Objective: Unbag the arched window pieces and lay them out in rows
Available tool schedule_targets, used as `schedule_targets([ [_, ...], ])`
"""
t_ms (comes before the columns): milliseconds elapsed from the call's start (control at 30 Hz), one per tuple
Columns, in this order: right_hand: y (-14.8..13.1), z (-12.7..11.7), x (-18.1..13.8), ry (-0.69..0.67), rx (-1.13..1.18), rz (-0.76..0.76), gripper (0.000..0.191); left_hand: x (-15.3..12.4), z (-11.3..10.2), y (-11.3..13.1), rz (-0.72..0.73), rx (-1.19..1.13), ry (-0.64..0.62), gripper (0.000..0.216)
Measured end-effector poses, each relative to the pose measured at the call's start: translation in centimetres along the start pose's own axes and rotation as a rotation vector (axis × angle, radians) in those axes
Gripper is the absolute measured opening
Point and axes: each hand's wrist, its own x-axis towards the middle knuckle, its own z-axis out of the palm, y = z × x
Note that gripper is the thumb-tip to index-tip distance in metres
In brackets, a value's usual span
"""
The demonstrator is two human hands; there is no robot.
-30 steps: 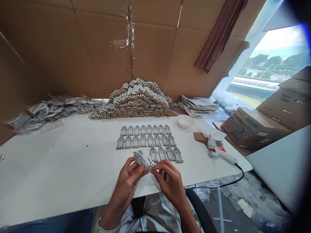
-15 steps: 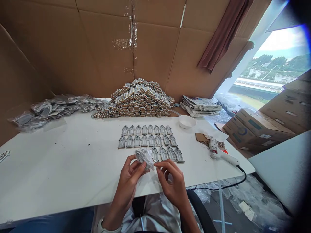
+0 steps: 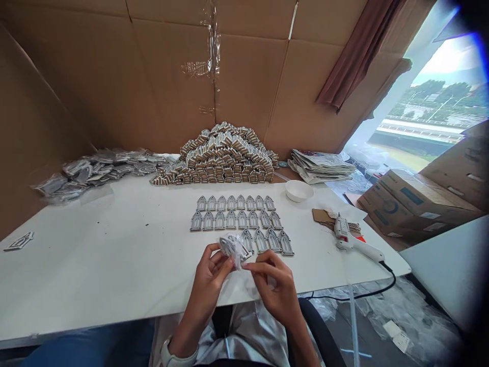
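A small clear plastic bag (image 3: pixel 233 247) with grey arched window-shaped pieces in it is held above the table's front part. My left hand (image 3: pixel 209 275) is closed around its left side, thumb in front. My right hand (image 3: pixel 278 285) is closed too, its thumb and forefinger pinching the bag's lower right edge. A grey piece shows at the bag's right side; whether it is inside or partly out, I cannot tell. Just beyond the bag, several arched window pieces (image 3: pixel 242 219) lie in three rows on the white table (image 3: pixel 126 244).
A large pile of window pieces (image 3: pixel 225 155) stands against the cardboard wall, with bagged pieces (image 3: pixel 95 171) to its left. On the right are a white bowl (image 3: pixel 299 191), stacked newspapers (image 3: pixel 321 165), cardboard scraps (image 3: pixel 323 216) and a corded glue gun (image 3: pixel 353 242). One piece (image 3: pixel 19 241) lies far left.
My right fingertips have closed onto the bag's lower edge, and the bag has turned and bunched a little. The whole view has shifted slightly, moving the scene rightward.
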Motion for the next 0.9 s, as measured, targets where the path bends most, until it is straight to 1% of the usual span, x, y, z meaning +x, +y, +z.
schedule_targets([
  [67,0.0,-0.1,0.1,0.109,0.024,0.054,0.018,0.0,0.0,0.0,0.002,0.003,0.006,0.040],
  [133,0.1,0.0,0.2,0.155,0.048,0.133,0.013,0.0,0.0,0.0,0.003,0.012,-0.001,0.040],
  [200,0.2,0.1,0.3,0.135,0.053,0.183,0.014,0.0,0.0,0.1,0.004,0.023,-0.018,0.039],
  [300,0.2,0.3,0.5,0.093,0.034,0.213,0.016,-0.1,0.1,0.4,0.006,0.042,-0.038,0.039],
  [367,0.2,0.4,0.5,0.080,0.024,0.219,0.017,-0.2,0.2,0.6,0.014,0.060,-0.040,0.039],
  [500,0.1,0.4,0.6,0.054,-0.012,0.193,0.012,-0.2,0.3,0.8,0.016,0.107,-0.044,0.038],
  [567,0.1,0.3,0.6,0.047,0.004,0.192,0.010,-0.3,0.3,0.6,0.001,0.115,0.007,0.042],
  [633,0.1,0.2,0.7,0.038,0.046,0.201,0.011,-0.4,0.3,0.3,0.005,0.132,0.095,0.046],
  [767,0.2,-0.1,0.9,0.023,0.107,0.225,0.019,-0.5,0.1,-0.2,0.120,0.235,0.290,0.046],
  [900,0.1,-0.4,1.1,-0.002,0.113,0.274,0.026,-0.2,-0.2,0.2,0.208,0.256,0.416,0.048],
])
